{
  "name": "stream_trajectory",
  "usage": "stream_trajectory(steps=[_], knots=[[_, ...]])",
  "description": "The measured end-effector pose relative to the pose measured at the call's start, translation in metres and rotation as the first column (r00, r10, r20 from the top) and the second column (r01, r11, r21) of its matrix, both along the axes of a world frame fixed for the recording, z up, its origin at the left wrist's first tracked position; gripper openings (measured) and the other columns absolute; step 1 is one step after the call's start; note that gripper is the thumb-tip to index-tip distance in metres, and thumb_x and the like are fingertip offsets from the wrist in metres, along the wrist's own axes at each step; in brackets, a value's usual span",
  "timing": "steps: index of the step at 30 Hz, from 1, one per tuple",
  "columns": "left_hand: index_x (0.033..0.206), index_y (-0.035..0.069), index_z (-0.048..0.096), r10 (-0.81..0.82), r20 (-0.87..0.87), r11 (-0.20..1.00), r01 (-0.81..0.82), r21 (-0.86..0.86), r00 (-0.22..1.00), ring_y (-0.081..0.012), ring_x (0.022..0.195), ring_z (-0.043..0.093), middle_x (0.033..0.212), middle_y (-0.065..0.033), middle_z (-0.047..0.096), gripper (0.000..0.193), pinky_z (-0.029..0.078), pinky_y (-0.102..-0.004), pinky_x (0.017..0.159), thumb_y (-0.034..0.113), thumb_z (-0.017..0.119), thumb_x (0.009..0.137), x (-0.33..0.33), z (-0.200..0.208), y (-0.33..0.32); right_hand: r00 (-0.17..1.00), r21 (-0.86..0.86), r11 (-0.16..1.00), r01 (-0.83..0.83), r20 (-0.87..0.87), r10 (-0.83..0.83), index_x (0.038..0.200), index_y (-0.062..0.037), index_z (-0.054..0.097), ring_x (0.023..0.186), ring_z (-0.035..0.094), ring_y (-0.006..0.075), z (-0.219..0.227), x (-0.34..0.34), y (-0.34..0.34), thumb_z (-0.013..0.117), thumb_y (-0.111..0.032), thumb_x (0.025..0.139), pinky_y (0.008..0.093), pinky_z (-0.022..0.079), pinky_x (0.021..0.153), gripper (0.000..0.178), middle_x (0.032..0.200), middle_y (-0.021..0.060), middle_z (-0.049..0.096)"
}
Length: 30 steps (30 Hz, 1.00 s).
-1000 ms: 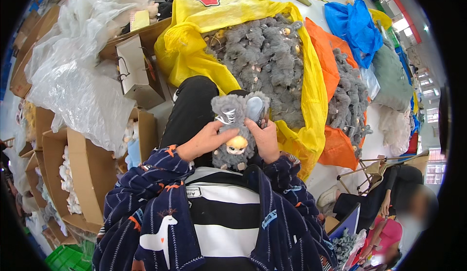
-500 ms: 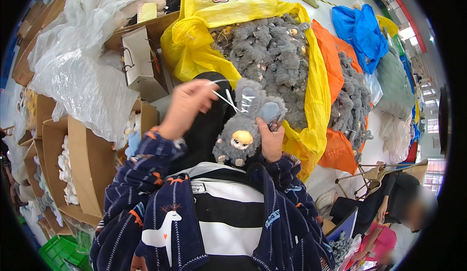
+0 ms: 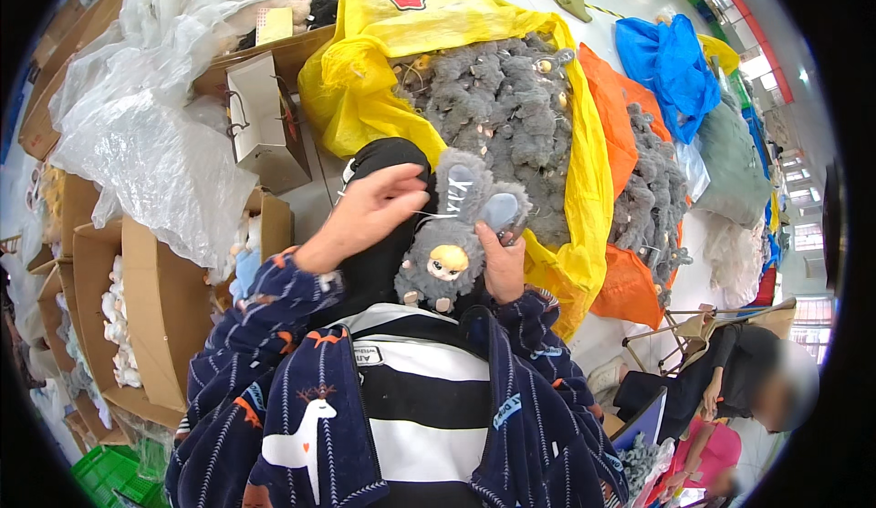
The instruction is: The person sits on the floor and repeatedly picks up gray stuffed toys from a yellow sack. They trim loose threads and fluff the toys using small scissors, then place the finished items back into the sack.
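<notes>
On my lap sits a grey plush bunny doll (image 3: 442, 262) with a small doll face, yellow hair and two long ears. One ear (image 3: 456, 189) carries criss-crossed white lacing. My left hand (image 3: 376, 207) is beside that ear, its fingers bent together on a thin white lace (image 3: 425, 213) that runs to the ear's base. The fingertips partly hide the lace's end. My right hand (image 3: 503, 257) grips the doll by its other ear (image 3: 501, 209), thumb in front. A small dark thing shows by the right fingers; I cannot make out what it is.
Ahead lies a yellow sack (image 3: 365, 34) full of grey plush dolls (image 3: 493, 98), with an orange sack (image 3: 607, 134) of more to its right. At left are cardboard boxes (image 3: 160, 307), clear plastic sheeting (image 3: 155, 143) and a paper bag (image 3: 269, 125). A person (image 3: 730, 371) sits at lower right.
The broad white loop between my left hand and the ear has drawn into a thin line at the ear's base. My left hand moved slightly right and down; my right hand still grips the doll.
</notes>
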<state>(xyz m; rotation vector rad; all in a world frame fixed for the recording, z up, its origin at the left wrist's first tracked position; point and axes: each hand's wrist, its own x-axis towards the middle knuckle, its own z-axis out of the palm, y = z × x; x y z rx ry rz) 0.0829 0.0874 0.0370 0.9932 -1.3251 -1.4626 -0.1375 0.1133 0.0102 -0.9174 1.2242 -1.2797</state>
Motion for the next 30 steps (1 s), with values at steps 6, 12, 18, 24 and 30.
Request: stream_trajectory(steps=[6, 12, 18, 24, 30], knots=[[0.105, 0.000, 0.059, 0.017, -0.114, 0.998, -0.010, 0.056, 0.993, -0.0066, 0.079, 0.054, 0.087, 0.0012, 0.061, 0.023, 0.044, -0.0221, 0.071, 0.010, 0.058, 0.084, -0.045, -0.003, -0.020, 0.982, -0.065, 0.990, -0.125, -0.151, 0.115, 0.089, -0.0012, 0.060, 0.066, 0.049, 0.0044, 0.013, 0.009, -0.004, 0.066, -0.012, 0.079, 0.0200, 0.040, 0.059, 0.017, 0.077, -0.0028, 0.058], [0.105, -0.001, 0.058, 0.164, 0.039, 0.977, -0.157, -0.144, 0.986, -0.0065, 0.072, 0.054, 0.081, -0.0009, 0.061, 0.027, 0.046, -0.0224, 0.064, 0.010, 0.061, 0.081, -0.038, -0.008, -0.021, 0.973, -0.065, 0.983, -0.171, -0.171, 0.158, 0.092, -0.0023, 0.060, 0.065, 0.048, 0.0035, 0.014, 0.015, -0.005, 0.065, -0.013, 0.080, 0.0196, 0.039, 0.057, 0.017, 0.076, -0.0044, 0.057], [0.117, -0.001, 0.048, 0.024, 0.310, 0.999, -0.013, -0.037, 0.950, -0.0153, 0.095, 0.055, 0.110, -0.0118, 0.054, 0.046, 0.048, -0.0271, 0.075, 0.010, 0.066, 0.076, 0.004, 0.012, 0.027, 0.994, 0.004, 0.997, -0.073, -0.086, 0.073, 0.093, -0.0003, 0.060, 0.071, 0.054, 0.0071, -0.001, -0.001, -0.006, 0.063, -0.013, 0.081, 0.0213, 0.044, 0.064, 0.018, 0.081, -0.0009, 0.060], [0.121, -0.005, 0.042, -0.167, 0.064, 0.984, 0.163, 0.068, 0.984, -0.0183, 0.099, 0.052, 0.112, -0.0153, 0.052, 0.054, 0.043, -0.0291, 0.084, 0.020, 0.064, 0.080, -0.016, -0.031, 0.079, 0.973, 0.176, 0.983, -0.044, 0.229, 0.002, 0.089, -0.0067, 0.060, 0.066, 0.056, 0.0073, -0.018, -0.003, -0.013, 0.062, -0.017, 0.082, 0.0209, 0.043, 0.057, 0.013, 0.078, -0.0017, 0.060], [0.117, 0.000, 0.048, -0.265, -0.076, 0.935, 0.276, 0.222, 0.961, -0.0122, 0.097, 0.052, 0.107, -0.0067, 0.058, 0.048, 0.041, -0.0277, 0.087, 0.016, 0.068, 0.077, -0.041, -0.051, 0.048, 0.994, 0.078, 0.997, 0.013, 0.109, -0.021, 0.088, -0.0040, 0.060, 0.072, 0.059, 0.0111, -0.009, 0.009, -0.019, 0.060, -0.015, 0.084, 0.0239, 0.046, 0.062, 0.011, 0.087, 0.0028, 0.062]])
